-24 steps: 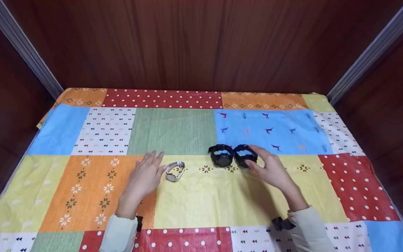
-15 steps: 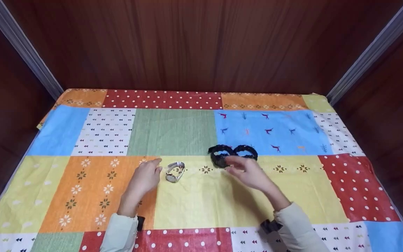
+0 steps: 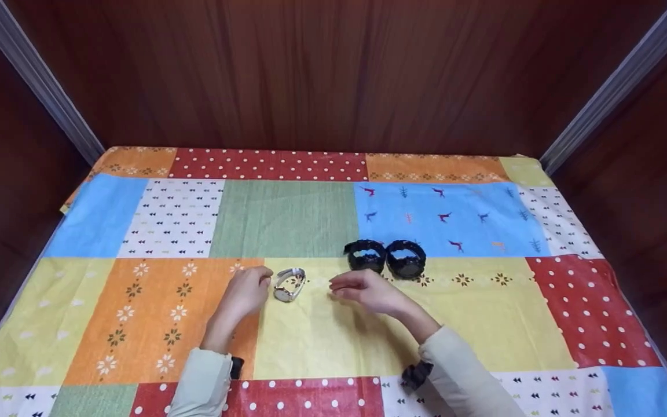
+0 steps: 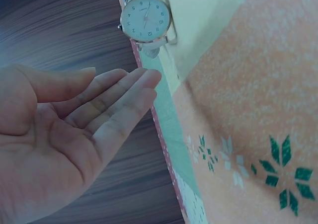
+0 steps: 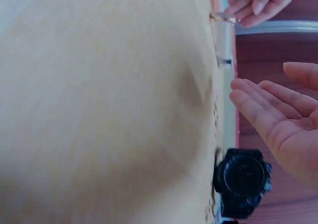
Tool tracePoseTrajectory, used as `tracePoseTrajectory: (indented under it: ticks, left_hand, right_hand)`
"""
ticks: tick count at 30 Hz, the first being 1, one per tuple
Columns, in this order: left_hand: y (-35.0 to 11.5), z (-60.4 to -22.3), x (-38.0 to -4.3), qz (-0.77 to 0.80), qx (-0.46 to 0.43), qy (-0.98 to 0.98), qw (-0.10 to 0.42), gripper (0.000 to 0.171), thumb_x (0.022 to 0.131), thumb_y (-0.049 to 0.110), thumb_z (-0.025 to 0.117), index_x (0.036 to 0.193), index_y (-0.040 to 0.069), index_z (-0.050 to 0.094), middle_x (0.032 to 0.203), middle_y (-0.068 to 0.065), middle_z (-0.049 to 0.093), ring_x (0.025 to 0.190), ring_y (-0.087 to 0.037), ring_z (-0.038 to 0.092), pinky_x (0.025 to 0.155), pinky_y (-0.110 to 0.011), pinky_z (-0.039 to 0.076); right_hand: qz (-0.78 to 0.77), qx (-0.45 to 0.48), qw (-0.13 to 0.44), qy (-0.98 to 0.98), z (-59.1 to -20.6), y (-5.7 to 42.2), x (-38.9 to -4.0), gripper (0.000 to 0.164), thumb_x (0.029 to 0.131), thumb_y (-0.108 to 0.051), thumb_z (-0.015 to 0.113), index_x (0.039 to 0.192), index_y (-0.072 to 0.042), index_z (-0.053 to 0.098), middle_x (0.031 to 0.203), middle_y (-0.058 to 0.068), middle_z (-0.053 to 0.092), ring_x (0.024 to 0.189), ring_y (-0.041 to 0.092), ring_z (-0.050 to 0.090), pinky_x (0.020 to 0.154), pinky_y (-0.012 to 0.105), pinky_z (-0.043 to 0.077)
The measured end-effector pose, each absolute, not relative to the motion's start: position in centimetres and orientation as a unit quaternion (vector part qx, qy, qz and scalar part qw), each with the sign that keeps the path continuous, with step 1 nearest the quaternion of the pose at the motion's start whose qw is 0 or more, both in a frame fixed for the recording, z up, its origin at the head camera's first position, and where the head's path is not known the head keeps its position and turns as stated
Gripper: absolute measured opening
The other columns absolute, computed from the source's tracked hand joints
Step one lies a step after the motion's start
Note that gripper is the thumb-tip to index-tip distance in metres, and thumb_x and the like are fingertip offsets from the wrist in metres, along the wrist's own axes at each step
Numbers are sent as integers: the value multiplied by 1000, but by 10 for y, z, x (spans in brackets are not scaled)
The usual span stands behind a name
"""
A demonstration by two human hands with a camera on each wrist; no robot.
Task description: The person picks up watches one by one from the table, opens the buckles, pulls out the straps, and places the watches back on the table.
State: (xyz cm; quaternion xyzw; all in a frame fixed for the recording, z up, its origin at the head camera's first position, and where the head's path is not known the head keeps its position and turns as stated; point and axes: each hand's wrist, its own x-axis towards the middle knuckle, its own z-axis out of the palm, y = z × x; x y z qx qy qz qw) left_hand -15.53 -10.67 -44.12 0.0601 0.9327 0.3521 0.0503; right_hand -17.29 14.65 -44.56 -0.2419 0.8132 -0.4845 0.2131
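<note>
A light wristwatch (image 3: pixel 285 294) with a round white dial (image 4: pixel 145 19) and a pale looped strap sits on the yellow patch of the cloth. Just left of it is my left hand (image 3: pixel 246 291), fingers loosely extended and holding nothing. My right hand (image 3: pixel 368 292) hovers to the watch's right, its palm bare and fingers nearly straight in the right wrist view. Behind it, two black wristwatches stand side by side with their straps looped: the left one (image 3: pixel 365 262) is partly covered by the hand in the head view, while the right one (image 3: pixel 407 267) shows fully.
A patchwork tablecloth (image 3: pixel 287 217) in coloured squares covers the table. Dark wood panels (image 3: pixel 322 75) enclose the back and both sides, with grey metal strips (image 3: pixel 611 87) at the corners. Black straps (image 3: pixel 417 375) circle both sleeves.
My right hand has moved left from the right black watch, past the left one, toward the light watch. My left hand has drawn its fingers closer together beside the light watch. The watches stay put.
</note>
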Motion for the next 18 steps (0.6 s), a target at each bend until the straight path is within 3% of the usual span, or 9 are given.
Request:
tracePoseTrajectory:
  ticks: [9, 18]
  left_hand:
    - [-104, -445, -158, 371, 55, 926, 40, 17, 86, -4, 50, 94, -8, 65, 91, -18, 65, 91, -34, 59, 79, -46, 45]
    - [-103, -446, -161, 388, 35, 919, 60, 17, 85, -2, 50, 91, -5, 66, 83, -13, 64, 78, -26, 57, 69, -42, 46]
  right_hand:
    - [-584, -170, 280, 743, -453, 129, -177, 37, 87, -1, 55, 120, 14, 48, 109, 26, 60, 100, 36, 58, 85, 37, 46]
    - [-661, -112, 311, 674, -463, 113, -180, 33, 90, 6, 45, 120, 21, 42, 113, 34, 53, 105, 39, 55, 88, 39, 44]
